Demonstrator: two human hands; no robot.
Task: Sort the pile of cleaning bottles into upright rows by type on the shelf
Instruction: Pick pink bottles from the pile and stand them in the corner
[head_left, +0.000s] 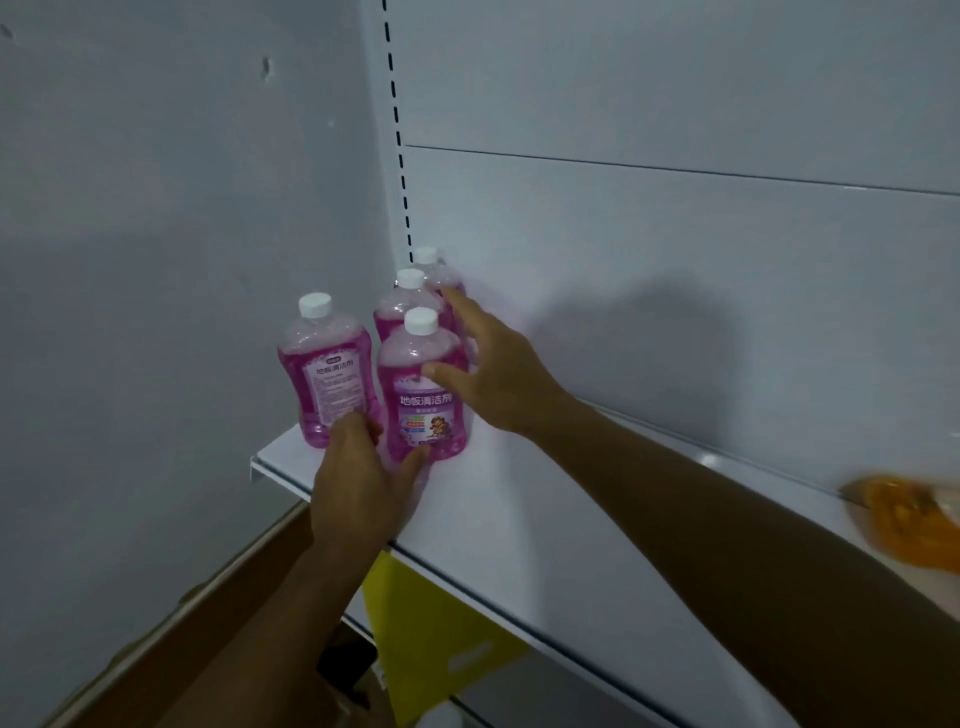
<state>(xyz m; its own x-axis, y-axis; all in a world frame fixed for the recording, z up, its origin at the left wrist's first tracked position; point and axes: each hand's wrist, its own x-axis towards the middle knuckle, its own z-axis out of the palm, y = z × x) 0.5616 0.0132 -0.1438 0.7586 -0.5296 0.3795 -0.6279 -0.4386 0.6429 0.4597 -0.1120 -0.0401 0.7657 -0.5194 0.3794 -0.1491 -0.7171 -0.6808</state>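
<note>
Four pink bottles stand upright at the shelf's (519, 519) back-left corner. Your left hand (358, 478) curls at the base of the front bottle (423, 384), touching the left bottle (324, 371) too; a real grip, I cannot tell. Your right hand (483, 364), fingers spread, presses the row's right side.

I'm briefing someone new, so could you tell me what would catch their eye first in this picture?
Four upright pink bottles with white caps cluster at the left end of the white shelf, by the wall. The left hand touches their bases and the right hand rests open against their right side. A blurred orange object lies at the far right.
</note>
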